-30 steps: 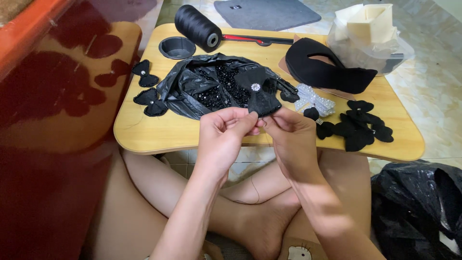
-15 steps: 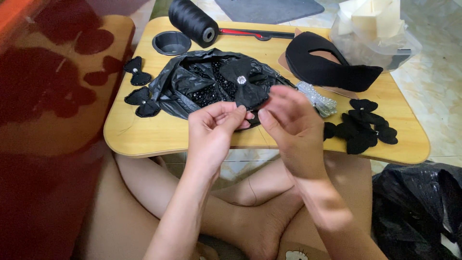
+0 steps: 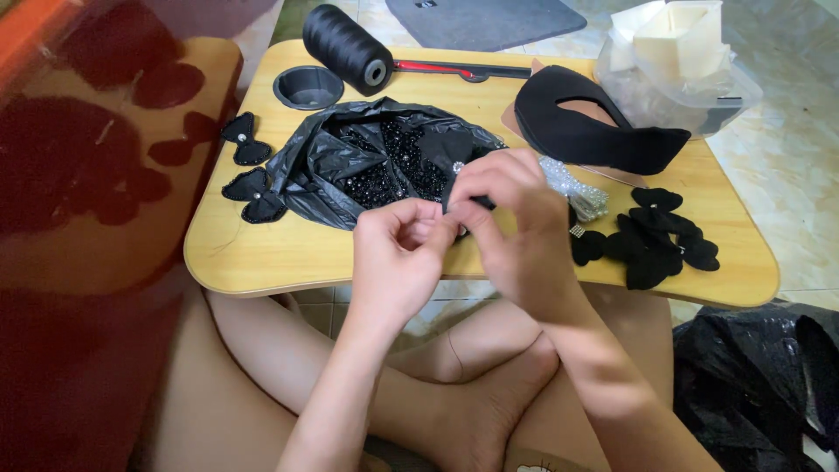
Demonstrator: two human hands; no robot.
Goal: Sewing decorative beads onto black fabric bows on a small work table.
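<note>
My left hand and my right hand meet over the front edge of a small wooden lap table. Between their fingertips they pinch a small black fabric bow piece with a shiny stud in its middle; most of it is hidden behind my right hand. Right behind my hands lies an open black plastic bag full of black beads. A small packet of silvery studs lies just right of my right hand.
A pile of black bows sits at the table's right, two more bows at its left. Behind are a black thread spool, a round black cup holder, a black shoe upper, a plastic box and a black bag on the floor.
Both hands have stayed together on the bow piece, turning it slightly. The view has shifted a little, so the table appears lower.
</note>
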